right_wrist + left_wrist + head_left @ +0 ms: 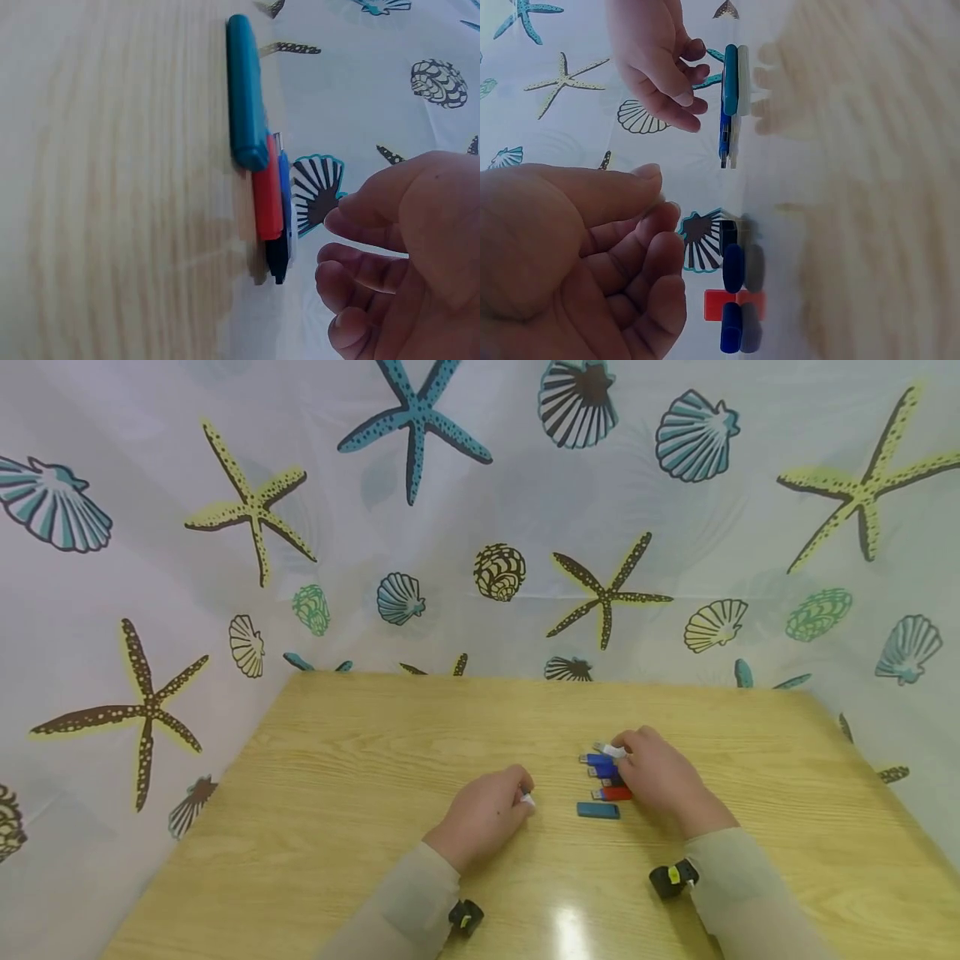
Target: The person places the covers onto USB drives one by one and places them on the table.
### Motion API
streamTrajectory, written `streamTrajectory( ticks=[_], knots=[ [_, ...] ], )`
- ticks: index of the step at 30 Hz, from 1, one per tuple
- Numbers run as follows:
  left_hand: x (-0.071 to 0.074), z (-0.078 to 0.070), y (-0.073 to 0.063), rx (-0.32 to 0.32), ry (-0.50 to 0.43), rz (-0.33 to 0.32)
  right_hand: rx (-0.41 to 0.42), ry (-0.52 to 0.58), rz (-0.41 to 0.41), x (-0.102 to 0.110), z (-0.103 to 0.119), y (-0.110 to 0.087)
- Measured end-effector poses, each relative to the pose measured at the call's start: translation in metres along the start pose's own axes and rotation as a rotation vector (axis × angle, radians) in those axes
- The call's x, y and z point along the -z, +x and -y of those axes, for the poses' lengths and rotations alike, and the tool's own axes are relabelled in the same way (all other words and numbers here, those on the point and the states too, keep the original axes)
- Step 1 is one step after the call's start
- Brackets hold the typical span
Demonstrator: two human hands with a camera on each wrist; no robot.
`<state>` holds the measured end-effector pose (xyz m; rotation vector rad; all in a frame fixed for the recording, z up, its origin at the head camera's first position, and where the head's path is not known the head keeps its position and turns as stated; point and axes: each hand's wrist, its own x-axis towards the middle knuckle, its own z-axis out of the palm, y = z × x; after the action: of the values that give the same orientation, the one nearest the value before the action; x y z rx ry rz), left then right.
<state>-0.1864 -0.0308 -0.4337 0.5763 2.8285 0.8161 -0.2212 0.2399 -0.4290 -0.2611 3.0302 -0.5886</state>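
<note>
My left hand [483, 814] pinches a small white USB stick cap [528, 800] between thumb and fingertips, mostly hidden by the fingers. My right hand [660, 777] is over the far right end of a row of USB sticks, its loosely bent fingertips at a white USB stick [611, 750]. In the right wrist view, its fingers show nothing held. Nearer me in that row lie blue USB sticks [597, 760], a black one, partly hidden, and a red USB stick [617, 794]. Closest is a teal USB stick [597, 810] with its cap on.
Beyond the left fingers, in the left wrist view, stand a black cap [727, 238], blue caps [733, 268] and a red cap [718, 305]. All lie on a wooden table [360, 735]. A shell-printed cloth [480, 527] hangs behind and at both sides.
</note>
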Motion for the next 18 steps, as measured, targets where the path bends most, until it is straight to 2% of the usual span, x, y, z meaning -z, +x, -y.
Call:
streamTrajectory(
  ticks=[11,18],
  knots=[
    [0.002,-0.001,-0.001,-0.032,0.028,-0.048,-0.030,-0.033,0.044,-0.003,-0.006,0.011],
    [0.002,-0.002,-0.002,-0.040,-0.026,-0.060,-0.031,-0.102,0.055,-0.003,-0.011,0.019]
  ],
)
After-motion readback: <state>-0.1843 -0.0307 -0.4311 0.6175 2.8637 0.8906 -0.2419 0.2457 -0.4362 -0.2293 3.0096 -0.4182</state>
